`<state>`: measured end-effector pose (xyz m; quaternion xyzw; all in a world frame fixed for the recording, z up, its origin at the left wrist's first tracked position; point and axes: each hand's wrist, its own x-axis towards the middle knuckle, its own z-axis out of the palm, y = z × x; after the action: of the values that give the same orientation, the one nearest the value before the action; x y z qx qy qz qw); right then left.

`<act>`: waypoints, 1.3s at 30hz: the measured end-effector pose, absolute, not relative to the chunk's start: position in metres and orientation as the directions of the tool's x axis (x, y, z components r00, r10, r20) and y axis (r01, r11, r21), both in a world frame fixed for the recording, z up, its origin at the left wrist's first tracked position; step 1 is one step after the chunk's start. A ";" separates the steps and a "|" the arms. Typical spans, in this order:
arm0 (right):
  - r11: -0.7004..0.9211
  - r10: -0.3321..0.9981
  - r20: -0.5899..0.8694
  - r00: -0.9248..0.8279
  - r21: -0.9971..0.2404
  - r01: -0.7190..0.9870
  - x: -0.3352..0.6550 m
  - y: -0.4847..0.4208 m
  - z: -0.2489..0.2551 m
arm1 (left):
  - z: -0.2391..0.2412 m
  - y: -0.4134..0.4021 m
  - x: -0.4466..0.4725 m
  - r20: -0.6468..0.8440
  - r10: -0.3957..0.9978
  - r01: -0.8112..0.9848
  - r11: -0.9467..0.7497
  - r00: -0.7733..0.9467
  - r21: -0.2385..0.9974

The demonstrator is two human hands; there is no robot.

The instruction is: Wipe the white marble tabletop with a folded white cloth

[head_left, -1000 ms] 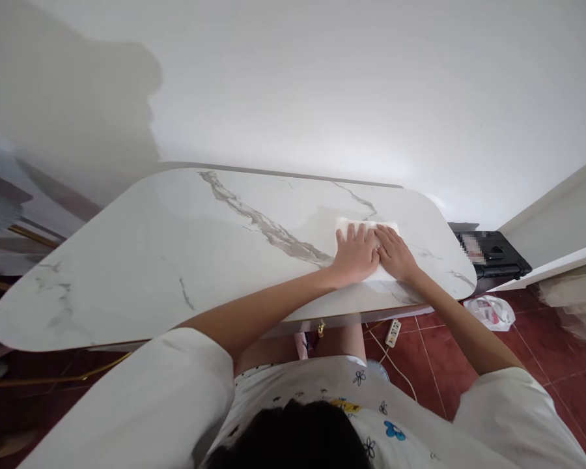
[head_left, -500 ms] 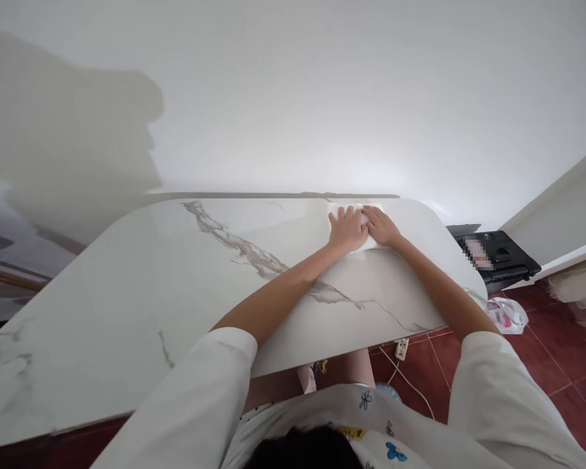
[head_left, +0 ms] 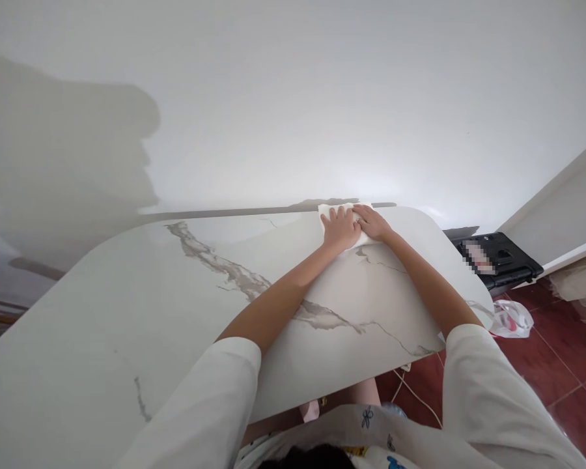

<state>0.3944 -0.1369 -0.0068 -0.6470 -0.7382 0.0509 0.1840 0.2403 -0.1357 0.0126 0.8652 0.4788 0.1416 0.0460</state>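
A folded white cloth (head_left: 328, 213) lies at the far edge of the white marble-patterned table (head_left: 190, 339), its top edge reaching the wall side. My left hand (head_left: 340, 229) rests flat on the cloth with its fingers spread. Beside it, my right hand (head_left: 372, 223) also presses flat on the cloth, fingers stretched toward the left hand. The hands touch or nearly touch at the fingers. Part of the cloth is hidden beneath both palms.
The white wall (head_left: 283, 98) stands directly behind the table. To the right are a black case (head_left: 510, 260) and a white plastic bag (head_left: 515, 319) on the red tiled floor (head_left: 559, 352). A white cable (head_left: 420, 398) runs under the table's near edge.
Both hands and the cloth have slid away from me, up to the table's far edge. The view has shifted slightly, so the table appears lower.
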 end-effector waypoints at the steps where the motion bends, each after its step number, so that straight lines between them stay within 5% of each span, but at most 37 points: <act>1: 0.155 0.975 0.203 -0.094 -0.312 0.937 0.396 -0.134 -0.007 | 0.013 -0.134 0.242 0.198 0.842 0.817 -0.536 0.501 0.214; 39: 0.074 0.983 0.182 -0.012 -0.341 0.937 0.415 -0.220 -0.012 | 0.014 -0.211 0.255 0.168 0.810 0.763 -0.586 0.562 0.274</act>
<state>0.4146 -0.2204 -0.0123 -0.6775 -0.7086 0.0617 0.1873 0.2547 -0.2105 0.0145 0.8797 0.4469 0.1389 0.0850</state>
